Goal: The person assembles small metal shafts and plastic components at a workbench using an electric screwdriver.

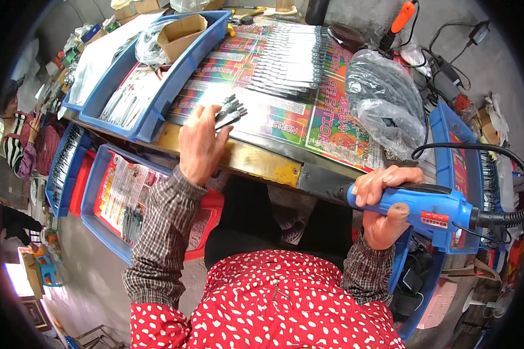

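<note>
My left hand (199,142) is closed round a small bunch of slim metal pieces with dark ends (232,111), held over the table's front edge. My right hand (384,195) is wrapped round a blue electric screwdriver (428,206), whose front end lies by the table edge and whose black cable runs off to the right. Farther back on the table lies a long row of slim silver pieces with dark ends (290,58), side by side. Beneath them is a colourful printed sheet (279,125). The exact kind of the pieces is too small to tell.
A blue tray (151,102) with more slim pieces and a cardboard box (181,36) stands at the left. Lower left hangs another blue tray (96,198). A clear plastic bag (384,99) and an orange-handled tool (403,17) lie right. Another person (26,136) sits far left.
</note>
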`<act>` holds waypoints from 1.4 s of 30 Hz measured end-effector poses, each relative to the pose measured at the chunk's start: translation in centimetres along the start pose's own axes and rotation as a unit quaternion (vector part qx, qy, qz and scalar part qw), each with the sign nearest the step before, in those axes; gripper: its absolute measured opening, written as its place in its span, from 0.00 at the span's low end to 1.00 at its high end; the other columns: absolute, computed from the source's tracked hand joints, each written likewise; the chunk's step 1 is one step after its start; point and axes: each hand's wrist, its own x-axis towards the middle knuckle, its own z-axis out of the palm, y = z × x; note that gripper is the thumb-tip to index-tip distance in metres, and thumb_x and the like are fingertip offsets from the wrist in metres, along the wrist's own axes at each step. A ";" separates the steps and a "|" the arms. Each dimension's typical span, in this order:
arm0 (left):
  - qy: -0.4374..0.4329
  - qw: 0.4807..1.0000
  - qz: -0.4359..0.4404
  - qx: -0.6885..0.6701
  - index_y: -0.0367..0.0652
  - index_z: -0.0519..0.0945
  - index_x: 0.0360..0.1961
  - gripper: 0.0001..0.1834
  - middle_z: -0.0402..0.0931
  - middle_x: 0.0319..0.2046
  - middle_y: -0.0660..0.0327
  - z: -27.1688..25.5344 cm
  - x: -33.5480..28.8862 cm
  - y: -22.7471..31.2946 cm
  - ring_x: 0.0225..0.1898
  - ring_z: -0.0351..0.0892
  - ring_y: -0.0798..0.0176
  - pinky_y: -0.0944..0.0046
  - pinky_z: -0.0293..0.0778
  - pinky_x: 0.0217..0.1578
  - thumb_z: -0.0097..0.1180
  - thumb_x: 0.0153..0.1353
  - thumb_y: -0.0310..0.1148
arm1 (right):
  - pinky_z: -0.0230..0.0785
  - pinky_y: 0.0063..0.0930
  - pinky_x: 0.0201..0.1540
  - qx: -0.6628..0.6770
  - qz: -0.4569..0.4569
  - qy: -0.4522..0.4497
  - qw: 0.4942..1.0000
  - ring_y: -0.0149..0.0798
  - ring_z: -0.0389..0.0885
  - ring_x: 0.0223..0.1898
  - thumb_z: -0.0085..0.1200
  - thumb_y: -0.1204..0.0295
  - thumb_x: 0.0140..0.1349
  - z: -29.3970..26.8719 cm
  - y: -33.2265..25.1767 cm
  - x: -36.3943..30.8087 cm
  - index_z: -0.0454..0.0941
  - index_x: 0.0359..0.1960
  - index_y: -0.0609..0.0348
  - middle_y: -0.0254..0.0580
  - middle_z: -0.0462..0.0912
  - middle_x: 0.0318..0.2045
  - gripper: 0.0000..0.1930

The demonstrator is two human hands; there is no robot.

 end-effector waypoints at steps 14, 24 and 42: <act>-0.153 0.979 -0.010 0.133 0.35 0.75 0.32 0.29 0.71 0.32 0.51 1.6 5.1 -3.6 0.39 0.73 0.50 0.57 0.69 0.39 0.65 0.39 0.50 | 0.67 0.30 0.24 -0.015 0.008 -0.004 1.000 0.34 0.69 0.19 0.61 0.62 0.49 -0.2 0.1 -0.2 0.63 0.34 0.62 0.40 0.69 0.18 0.21; -0.166 0.986 -0.024 0.013 0.34 0.74 0.34 0.28 0.75 0.30 0.49 2.5 5.0 -4.5 0.34 0.76 0.50 0.57 0.70 0.38 0.63 0.39 0.47 | 0.68 0.30 0.27 -0.042 0.009 -0.002 0.999 0.33 0.70 0.19 0.60 0.60 0.51 -0.3 0.0 -0.3 0.62 0.35 0.61 0.39 0.69 0.18 0.22; -0.091 0.994 0.057 -0.027 0.37 0.72 0.34 0.18 0.74 0.28 0.49 3.1 4.1 -4.4 0.31 0.76 0.49 0.58 0.71 0.33 0.62 0.41 0.32 | 0.67 0.29 0.25 -0.059 0.000 -0.005 0.998 0.33 0.69 0.18 0.58 0.58 0.53 -0.3 0.1 -0.2 0.61 0.35 0.60 0.38 0.67 0.17 0.22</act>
